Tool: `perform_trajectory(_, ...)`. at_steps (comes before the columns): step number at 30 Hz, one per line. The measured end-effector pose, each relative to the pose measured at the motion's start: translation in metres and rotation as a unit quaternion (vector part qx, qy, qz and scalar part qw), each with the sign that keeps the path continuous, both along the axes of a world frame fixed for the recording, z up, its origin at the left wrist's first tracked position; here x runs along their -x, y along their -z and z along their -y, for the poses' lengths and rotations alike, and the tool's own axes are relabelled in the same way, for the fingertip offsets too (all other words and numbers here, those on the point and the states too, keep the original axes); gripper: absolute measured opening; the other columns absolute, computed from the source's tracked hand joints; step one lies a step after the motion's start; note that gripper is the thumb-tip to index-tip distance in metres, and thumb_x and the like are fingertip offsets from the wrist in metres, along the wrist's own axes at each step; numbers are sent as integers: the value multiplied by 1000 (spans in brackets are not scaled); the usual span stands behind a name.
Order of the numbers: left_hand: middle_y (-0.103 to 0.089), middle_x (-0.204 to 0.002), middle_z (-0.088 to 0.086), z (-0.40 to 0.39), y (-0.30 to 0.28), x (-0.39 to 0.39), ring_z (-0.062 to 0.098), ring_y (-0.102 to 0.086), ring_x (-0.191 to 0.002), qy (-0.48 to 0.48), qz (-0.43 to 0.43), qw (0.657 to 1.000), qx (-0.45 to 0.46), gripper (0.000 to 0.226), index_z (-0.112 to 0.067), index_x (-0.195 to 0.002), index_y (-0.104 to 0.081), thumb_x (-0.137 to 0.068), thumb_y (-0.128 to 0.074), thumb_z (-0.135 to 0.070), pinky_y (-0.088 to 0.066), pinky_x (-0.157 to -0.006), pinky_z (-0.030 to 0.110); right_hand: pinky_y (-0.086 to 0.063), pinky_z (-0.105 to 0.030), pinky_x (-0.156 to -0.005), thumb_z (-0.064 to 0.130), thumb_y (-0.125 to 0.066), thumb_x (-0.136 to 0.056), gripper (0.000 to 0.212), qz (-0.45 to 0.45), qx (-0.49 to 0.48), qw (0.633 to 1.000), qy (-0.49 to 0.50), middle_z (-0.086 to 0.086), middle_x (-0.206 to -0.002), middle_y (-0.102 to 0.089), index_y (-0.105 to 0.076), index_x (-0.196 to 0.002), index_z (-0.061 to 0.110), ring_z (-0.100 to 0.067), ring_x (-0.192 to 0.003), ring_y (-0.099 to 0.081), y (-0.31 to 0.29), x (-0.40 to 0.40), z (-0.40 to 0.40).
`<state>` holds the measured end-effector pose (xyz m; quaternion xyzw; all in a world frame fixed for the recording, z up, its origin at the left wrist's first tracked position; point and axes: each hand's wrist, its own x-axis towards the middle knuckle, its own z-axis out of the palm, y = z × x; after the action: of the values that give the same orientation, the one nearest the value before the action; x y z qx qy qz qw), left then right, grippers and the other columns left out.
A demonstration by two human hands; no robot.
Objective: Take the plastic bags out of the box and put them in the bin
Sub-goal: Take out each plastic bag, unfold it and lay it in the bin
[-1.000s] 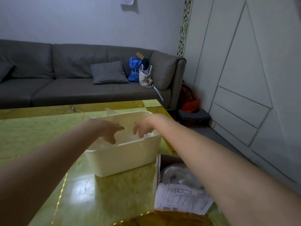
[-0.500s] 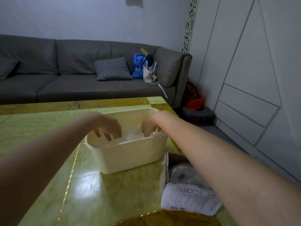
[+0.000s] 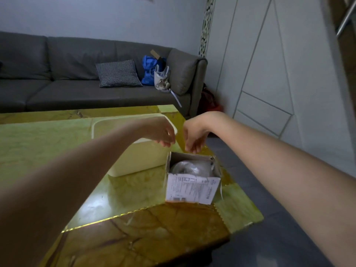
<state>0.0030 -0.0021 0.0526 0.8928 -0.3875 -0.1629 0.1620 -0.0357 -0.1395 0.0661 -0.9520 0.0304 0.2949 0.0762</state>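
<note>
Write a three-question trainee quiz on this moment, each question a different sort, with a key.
1. True or false: both hands are holding plastic bags.
2. Which container still shows plastic bags inside? A) cream bin B) cardboard box C) blue bag on the sofa
3. Fill in: the bin stands on the table to the ___ of the box, as seen by the camera.

Key:
1. False: the left hand and the right hand hang with loosely curled fingers, holding nothing.
2. B: the box holds the plastic bags.
3. Left: the bin is left of the box on the table.
</note>
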Motion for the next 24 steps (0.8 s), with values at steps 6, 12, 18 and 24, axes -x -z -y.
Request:
perform_trajectory(6,-66,-112,5,19,22,37,20,-61,-93,65,84,986,-128,30,-16,-116,-64,-88,-54,-16,-46,-80,26,-46,-27,-55,22,-65,-86,20,95,147,981,-79,-1,-74,-55,-57,-101,12,-20,-68,-57,39,44,-15)
perform_trajectory(12,-64,-117,6,19,38,49,24,-58,-103,63,125,976,-165,39,-21,-126,-58,-89,-50,-14,-45,-87,29,-37,-28,-53,13,-62,-87,9,190,133,972,-35,-2,-77,-47,-54,-84,10,-22,-76,-50,52,51,-9)
perform_trajectory(18,-67,-114,3,21,38,52,21,-62,-102,39,162,980,-105,31,-20,-117,-65,-88,-55,-18,-45,-85,25,-44,-26,-55,29,-81,-71,33,157,8,988,7,1,-71,-52,-50,-69,16,-20,-76,-56,42,50,-4)
perform_trajectory(24,-65,-109,1,11,33,52,18,-60,-101,13,155,986,-62,21,-16,-104,-68,-86,-62,-23,-41,-78,20,-44,-25,-52,19,-79,-74,26,117,-64,990,48,-2,-69,-57,-54,-69,14,-19,-62,-55,27,48,0)
